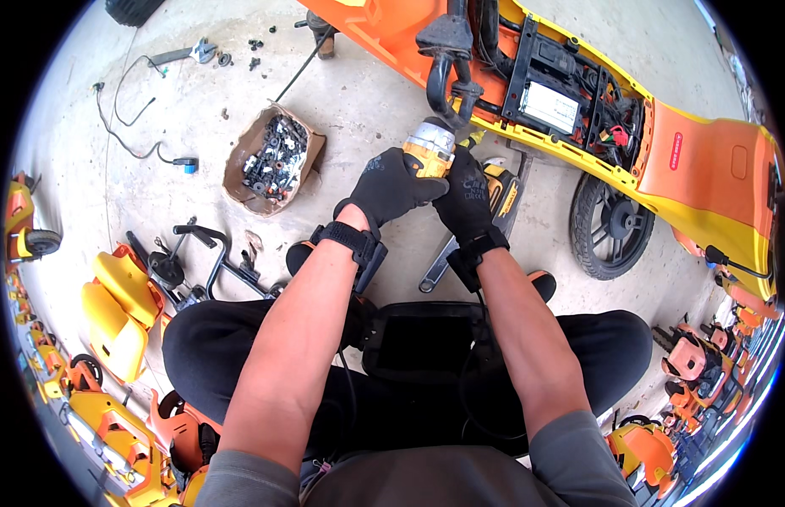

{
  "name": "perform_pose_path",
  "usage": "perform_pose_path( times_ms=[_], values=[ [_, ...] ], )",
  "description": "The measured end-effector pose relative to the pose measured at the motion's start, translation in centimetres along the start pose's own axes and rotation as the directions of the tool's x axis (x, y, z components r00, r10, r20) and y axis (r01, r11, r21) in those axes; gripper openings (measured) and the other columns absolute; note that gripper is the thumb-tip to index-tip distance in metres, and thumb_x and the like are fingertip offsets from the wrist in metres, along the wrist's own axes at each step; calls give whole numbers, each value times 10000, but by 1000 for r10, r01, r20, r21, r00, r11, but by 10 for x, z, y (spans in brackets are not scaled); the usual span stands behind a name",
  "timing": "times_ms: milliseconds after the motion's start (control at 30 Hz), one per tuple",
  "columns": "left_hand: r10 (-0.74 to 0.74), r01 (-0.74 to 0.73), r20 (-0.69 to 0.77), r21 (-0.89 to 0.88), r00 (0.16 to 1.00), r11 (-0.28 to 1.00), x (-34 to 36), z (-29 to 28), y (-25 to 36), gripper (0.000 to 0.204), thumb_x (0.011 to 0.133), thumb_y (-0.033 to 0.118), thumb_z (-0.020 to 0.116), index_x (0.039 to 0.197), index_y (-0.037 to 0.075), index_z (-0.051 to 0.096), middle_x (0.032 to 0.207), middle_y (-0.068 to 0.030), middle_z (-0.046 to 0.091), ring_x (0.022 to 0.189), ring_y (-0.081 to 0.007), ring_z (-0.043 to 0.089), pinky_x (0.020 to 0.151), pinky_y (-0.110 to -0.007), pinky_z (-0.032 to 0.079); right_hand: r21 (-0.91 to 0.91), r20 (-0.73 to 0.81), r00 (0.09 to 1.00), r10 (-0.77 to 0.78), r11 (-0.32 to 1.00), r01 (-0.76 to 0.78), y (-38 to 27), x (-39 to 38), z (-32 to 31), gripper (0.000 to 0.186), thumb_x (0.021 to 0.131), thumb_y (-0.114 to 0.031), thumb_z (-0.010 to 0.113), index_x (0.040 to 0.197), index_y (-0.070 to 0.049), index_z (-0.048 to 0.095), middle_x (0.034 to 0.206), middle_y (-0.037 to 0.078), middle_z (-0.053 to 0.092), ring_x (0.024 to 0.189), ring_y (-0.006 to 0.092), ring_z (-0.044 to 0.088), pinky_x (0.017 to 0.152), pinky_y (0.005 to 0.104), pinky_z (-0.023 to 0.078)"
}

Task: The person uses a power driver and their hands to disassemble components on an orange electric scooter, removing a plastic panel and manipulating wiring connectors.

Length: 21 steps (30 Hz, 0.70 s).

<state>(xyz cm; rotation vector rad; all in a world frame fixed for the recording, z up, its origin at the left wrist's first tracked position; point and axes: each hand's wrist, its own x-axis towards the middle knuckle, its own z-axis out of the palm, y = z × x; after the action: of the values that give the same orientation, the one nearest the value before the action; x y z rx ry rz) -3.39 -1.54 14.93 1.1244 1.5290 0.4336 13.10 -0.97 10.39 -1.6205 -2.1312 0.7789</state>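
Note:
Both my hands wear black gloves and meet around a yellow and silver power tool (429,150), which looks like an impact wrench. My left hand (391,188) wraps the near side of its body. My right hand (465,196) is closed at its right side, where the handle seems to be. Beyond the right hand shows a yellow and black part (502,188), probably the tool's battery end. The tool's nose points at a black metal frame part (450,80) of an orange and yellow scooter (705,152); the exact contact point is hidden.
A paper bag (303,173) of fasteners stands at left. A long grey metal tool (439,266) lies below my right hand. The scooter's wheel (612,224) is at right. An adjustable wrench (185,55), a cable (126,139) and yellow panels (117,317) lie on the floor.

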Motion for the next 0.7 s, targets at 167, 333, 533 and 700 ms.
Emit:
perform_pose_path(
  times_ms=[167, 333, 533, 700],
  values=[
    [-3, 3, -13, 30, 1000, 1000, 3, 1, -5, 422, 721, 355, 814, 937, 19, 679, 738, -57, 692, 649, -139, 661, 619, -279, 515, -41, 36, 999, 35, 999, -33, -5, 1, -4, 454, 754, -151, 723, 1128, -15, 506, 1018, 210, 590, 1002, 401, 568, 842, 477, 473],
    [0, 0, -5, 14, 1000, 1000, 5, 1, -6, 421, 725, 348, 810, 949, 18, 675, 744, -56, 693, 654, -137, 661, 624, -280, 516, -55, 12, 1000, 27, 998, -26, -4, 1, -3, 432, 757, -149, 717, 1108, -12, 506, 1005, 215, 590, 985, 403, 573, 833, 479, 476],
    [9, -8, -11, 16, 1000, 1000, 5, 0, -7, 409, 734, 333, 805, 967, 24, 673, 758, -48, 693, 663, -129, 657, 633, -273, 513, -39, -31, 999, -24, 999, 22, -2, 2, 2, 428, 761, -150, 708, 1107, -9, 499, 992, 214, 588, 967, 398, 577, 817, 481, 478],
    [-3, 4, 43, -36, 999, 999, 3, -5, 1, 406, 738, 304, 802, 1004, 27, 670, 781, -45, 691, 673, -119, 651, 638, -276, 514, -67, 10, 1000, 17, 998, -16, 0, 3, 3, 421, 758, -149, 706, 1092, -4, 494, 990, 216, 587, 964, 400, 572, 816, 484, 476]
  ],
)
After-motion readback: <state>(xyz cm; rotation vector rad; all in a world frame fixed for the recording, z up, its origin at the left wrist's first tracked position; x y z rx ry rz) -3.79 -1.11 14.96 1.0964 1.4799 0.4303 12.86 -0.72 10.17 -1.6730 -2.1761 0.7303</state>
